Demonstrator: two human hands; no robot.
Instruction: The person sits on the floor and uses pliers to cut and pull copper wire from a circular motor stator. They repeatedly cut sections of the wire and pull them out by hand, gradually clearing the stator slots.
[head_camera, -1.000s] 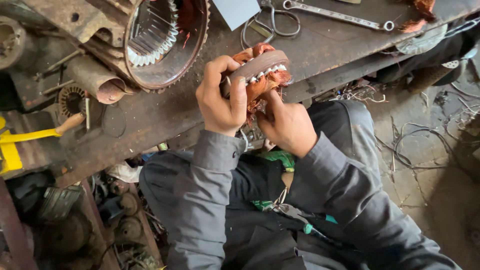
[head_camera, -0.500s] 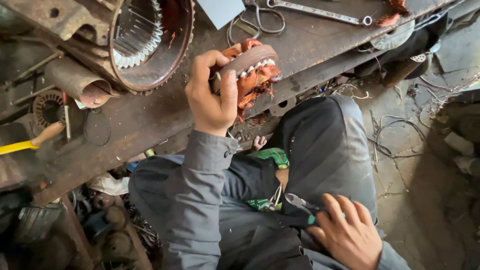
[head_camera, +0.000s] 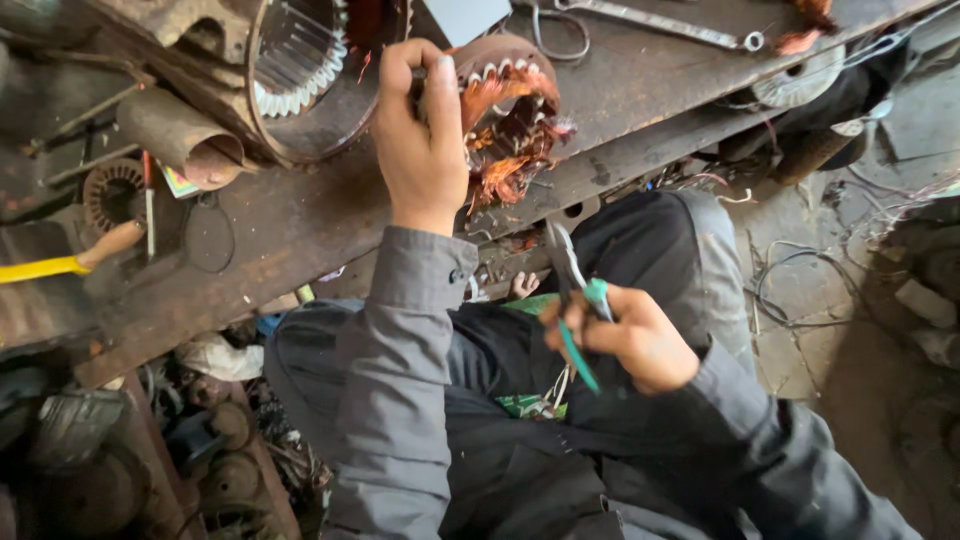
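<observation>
A motor winding (head_camera: 510, 110) with frayed copper wire is gripped by the left hand (head_camera: 420, 140), its fingers (head_camera: 400, 75) curled tight over the top edge, on the rusty tabletop (head_camera: 300, 220). Below the winding, over the lap, green-handled pliers (head_camera: 578, 300) are clasped in the right hand (head_camera: 630, 335), fingers wrapped round the handles. A large ring-shaped motor housing (head_camera: 300, 70) lies just left of the winding.

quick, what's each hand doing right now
Left hand: closed, holding the copper-wound stator on the bench.
Right hand: closed, holding green-handled pliers.
</observation>
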